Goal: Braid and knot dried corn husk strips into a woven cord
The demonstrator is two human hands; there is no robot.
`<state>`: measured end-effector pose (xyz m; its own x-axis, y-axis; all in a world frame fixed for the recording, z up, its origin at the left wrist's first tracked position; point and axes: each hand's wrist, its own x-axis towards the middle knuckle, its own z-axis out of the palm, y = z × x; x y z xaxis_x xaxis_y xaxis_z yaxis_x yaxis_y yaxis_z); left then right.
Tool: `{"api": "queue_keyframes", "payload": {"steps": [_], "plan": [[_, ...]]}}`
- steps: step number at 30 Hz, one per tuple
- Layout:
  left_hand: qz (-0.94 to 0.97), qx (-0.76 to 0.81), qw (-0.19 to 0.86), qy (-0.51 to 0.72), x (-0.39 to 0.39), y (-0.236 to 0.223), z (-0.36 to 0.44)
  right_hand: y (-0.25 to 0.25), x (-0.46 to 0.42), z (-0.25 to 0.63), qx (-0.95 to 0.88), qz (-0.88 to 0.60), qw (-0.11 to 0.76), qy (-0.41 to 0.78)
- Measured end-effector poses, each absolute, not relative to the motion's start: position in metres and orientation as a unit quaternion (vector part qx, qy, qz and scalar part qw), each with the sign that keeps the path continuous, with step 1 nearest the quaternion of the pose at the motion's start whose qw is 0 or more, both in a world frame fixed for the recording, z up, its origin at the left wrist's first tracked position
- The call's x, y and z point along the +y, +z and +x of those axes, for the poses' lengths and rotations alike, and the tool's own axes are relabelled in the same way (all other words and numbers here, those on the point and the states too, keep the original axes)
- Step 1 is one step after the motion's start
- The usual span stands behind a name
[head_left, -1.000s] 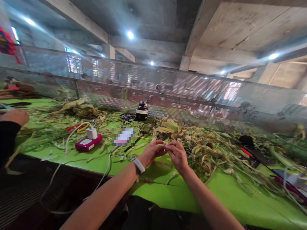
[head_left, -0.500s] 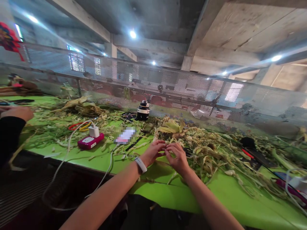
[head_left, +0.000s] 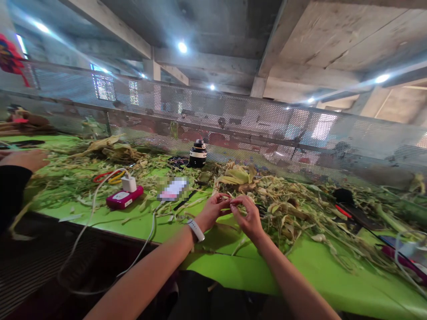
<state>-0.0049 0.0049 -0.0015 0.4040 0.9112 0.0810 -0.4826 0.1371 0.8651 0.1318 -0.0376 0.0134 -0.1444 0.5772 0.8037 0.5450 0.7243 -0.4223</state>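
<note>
My left hand [head_left: 213, 212], with a white band on its wrist, and my right hand [head_left: 247, 217] meet fingertip to fingertip above the green tabletop [head_left: 213, 269]. Both are closed in a pinch. Whatever lies between the fingers is too small to make out. Just beyond them a heap of dried, yellow-green plant strips and leaves [head_left: 283, 204] covers the table. A larger pale husk-like leaf [head_left: 235, 176] rests on top of that heap. Left of my hands lies a phone with a blurred screen [head_left: 173, 189], joined to a white cable.
A magenta power box [head_left: 124, 198] holds a white charger plug [head_left: 128, 182]. A black bottle [head_left: 198, 154] stands at the back before a perforated metal screen [head_left: 213, 118]. At far left is another person's hand [head_left: 25, 160] in a dark sleeve. Red-handled black tool [head_left: 343, 211] lies right.
My two hands stay together, with only slight finger movement. The whole view has shifted a little. At the left, the other person's hand has moved slightly.
</note>
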Motion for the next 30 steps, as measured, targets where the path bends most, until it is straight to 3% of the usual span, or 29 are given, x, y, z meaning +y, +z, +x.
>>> {"api": "queue_keyframes", "payload": {"steps": [4,10,13,20,25,30], "plan": [[0.489,0.259,0.661,0.507,0.004,-0.002,-0.003,0.012,-0.036,0.133,-0.74,-0.406,0.533,-0.057],[0.663,0.298,0.413,0.549,0.001,-0.003,-0.002,0.006,-0.033,0.13,-0.747,-0.466,0.448,-0.157],[0.71,0.309,0.346,0.53,-0.001,-0.004,-0.003,0.004,-0.031,0.131,-0.746,-0.472,0.437,-0.175],[0.694,0.327,0.373,0.522,-0.003,-0.001,-0.001,0.002,-0.027,0.139,-0.767,-0.457,0.41,-0.189],[0.681,0.327,0.384,0.531,-0.003,0.001,-0.002,0.001,-0.027,0.138,-0.757,-0.453,0.435,-0.179],[0.706,0.335,0.343,0.522,-0.004,0.0,-0.003,0.001,-0.026,0.138,-0.752,-0.459,0.438,-0.176]]}}
